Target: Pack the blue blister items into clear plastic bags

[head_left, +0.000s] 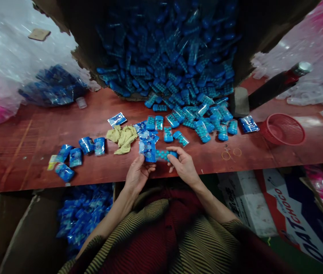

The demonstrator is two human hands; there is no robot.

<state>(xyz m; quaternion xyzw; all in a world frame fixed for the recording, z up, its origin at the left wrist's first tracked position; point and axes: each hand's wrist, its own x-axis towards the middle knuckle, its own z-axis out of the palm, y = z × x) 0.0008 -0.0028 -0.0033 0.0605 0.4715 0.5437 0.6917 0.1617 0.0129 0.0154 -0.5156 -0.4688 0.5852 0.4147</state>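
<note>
My left hand (136, 174) pinches a flat blue printed sleeve (148, 150) near the table's front edge. Between the fingers of my right hand (186, 167) is a small clear container (162, 155) of turquoise balls with a blue end. The container's left end meets the sleeve; whether it is inside cannot be made out. Just beyond lie more printed sleeves (144, 128) and a crumpled yellow-green cloth (122, 137). Several unwrapped containers (203, 131) are scattered ahead of my right hand. To the left sit several containers in printed sleeves (75, 157).
A large cardboard box (85, 42) spills a heap of containers (164, 72) onto the red table (35, 133). At right are a red basket (283, 129), rubber bands (226, 155) and a dark cylinder with a silvery end (275, 87). Filled plastic bags (55, 85) flank both sides.
</note>
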